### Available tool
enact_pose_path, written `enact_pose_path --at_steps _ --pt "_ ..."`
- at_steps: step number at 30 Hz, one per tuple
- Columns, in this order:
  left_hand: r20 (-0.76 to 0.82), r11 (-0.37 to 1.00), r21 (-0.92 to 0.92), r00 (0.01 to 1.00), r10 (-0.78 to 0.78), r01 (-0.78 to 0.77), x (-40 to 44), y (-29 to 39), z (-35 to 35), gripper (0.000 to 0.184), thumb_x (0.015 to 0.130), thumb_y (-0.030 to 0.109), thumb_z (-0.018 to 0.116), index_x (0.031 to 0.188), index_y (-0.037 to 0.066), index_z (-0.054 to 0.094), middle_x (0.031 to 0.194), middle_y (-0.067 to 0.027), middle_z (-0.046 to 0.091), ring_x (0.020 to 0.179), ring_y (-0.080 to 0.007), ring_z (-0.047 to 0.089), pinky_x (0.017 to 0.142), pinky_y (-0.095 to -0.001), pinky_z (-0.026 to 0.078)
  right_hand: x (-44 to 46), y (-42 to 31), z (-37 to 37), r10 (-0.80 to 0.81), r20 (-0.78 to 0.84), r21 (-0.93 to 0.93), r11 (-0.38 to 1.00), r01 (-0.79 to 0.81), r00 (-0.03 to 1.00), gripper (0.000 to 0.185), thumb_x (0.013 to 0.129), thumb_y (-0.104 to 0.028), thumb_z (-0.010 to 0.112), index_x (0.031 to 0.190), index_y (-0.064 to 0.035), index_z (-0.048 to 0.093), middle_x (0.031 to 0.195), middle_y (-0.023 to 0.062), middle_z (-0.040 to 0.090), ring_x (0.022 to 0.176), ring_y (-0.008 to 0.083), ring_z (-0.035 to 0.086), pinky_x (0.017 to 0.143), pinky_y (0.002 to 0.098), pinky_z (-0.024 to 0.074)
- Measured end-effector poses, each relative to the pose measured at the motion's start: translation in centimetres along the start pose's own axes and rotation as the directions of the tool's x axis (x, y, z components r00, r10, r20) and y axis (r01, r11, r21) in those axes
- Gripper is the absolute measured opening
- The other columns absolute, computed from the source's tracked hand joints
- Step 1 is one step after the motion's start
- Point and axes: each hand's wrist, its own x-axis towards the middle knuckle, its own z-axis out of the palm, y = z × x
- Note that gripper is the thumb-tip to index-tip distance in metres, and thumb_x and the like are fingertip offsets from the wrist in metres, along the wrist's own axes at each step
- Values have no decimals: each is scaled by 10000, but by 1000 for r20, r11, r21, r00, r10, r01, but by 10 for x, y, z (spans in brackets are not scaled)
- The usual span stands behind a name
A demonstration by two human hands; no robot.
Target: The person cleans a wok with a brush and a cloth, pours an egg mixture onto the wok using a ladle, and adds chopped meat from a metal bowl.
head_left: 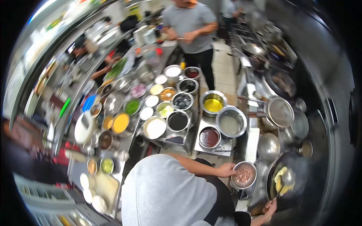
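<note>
Near the stove edge, my left hand [226, 170] grips the rim of a metal bowl [244, 176] that holds small pinkish chopped pieces. At the lower right my right hand [269, 207] is closed round the handle of a ladle [288, 176]. The ladle's round head rests in a dark wok [272, 184], among yellow cooked pieces [280, 180] that look like egg. The bowl is upright, to the left of the wok and apart from it.
Pots of yellow liquid [213, 105], pale liquid [230, 122] and red sauce [209, 137] stand ahead. Strainers [279, 112] and pans line the stove. Many ingredient containers fill the left counter. A person in grey [190, 28] stands beyond; others work farther left.
</note>
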Motion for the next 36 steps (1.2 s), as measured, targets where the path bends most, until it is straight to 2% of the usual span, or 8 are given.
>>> enact_pose_path --at_steps 4,10,13,19,22,25,30,36 --pt "-3 999 46 1000 -15 15 -22 3 -1 317 818 238 591 996 -23 625 834 -223 647 790 -347 647 693 -451 491 5 3 51 -475 -264 -811 581 74 839 350 919 -362 584 882 -15 612 624 104 589 458 218 518 405 347 431" --pt "-59 999 7 998 -39 40 -53 -13 -9 338 825 237 583 1038 -25 604 866 -222 649 812 -339 645 710 -438 492 -36 -57 18 446 155 39 889 -457 881 451 941 -503 512 790 -90 615 528 24 484 375 219 278 372 332 300" --pt "-63 994 -55 994 -94 90 -61 -25 -3 336 832 234 575 1048 -22 605 894 -220 653 836 -326 650 731 -427 497 25 15 7 -390 -137 -625 747 226 911 477 917 -403 567 617 -33 539 593 45 595 461 229 494 448 385 431" --pt "-109 996 53 992 -65 71 -67 -10 -10 328 829 239 587 1042 -10 607 867 -195 661 801 -325 655 714 -434 502 60 6 -50 422 -83 -519 755 -401 903 457 921 -423 569 612 -98 478 570 21 507 458 230 400 436 370 386" --pt "-42 995 18 994 -100 100 -56 -5 -9 311 822 241 612 1008 -8 637 877 -214 674 837 -347 668 728 -443 508 78 58 -57 -452 -182 -670 707 226 873 265 868 -271 605 846 -26 704 859 120 715 677 296 682 539 359 512" --pt "-14 996 41 997 -82 82 -40 6 -8 314 822 244 607 1015 -2 641 868 -211 676 832 -351 667 730 -444 509 26 43 32 -494 -442 -840 522 -151 749 218 916 -148 555 971 53 619 751 156 645 540 312 603 461 408 482" --pt "43 998 28 997 -63 62 -23 8 -7 329 813 258 597 1024 10 649 872 -222 667 834 -359 656 737 -448 505 -54 -19 32 38 -46 80 996 -34 998 220 982 -271 514 1039 -72 587 524 35 449 354 131 400 306 287 337" --pt "125 992 111 989 -74 60 4 -5 -13 349 808 241 605 1068 9 623 859 -193 659 793 -306 649 719 -427 496 -10 -2 115 -433 -509 -839 444 -316 744 252 896 -123 501 1041 66 582 1046 310 614 980 457 590 905 498 456"
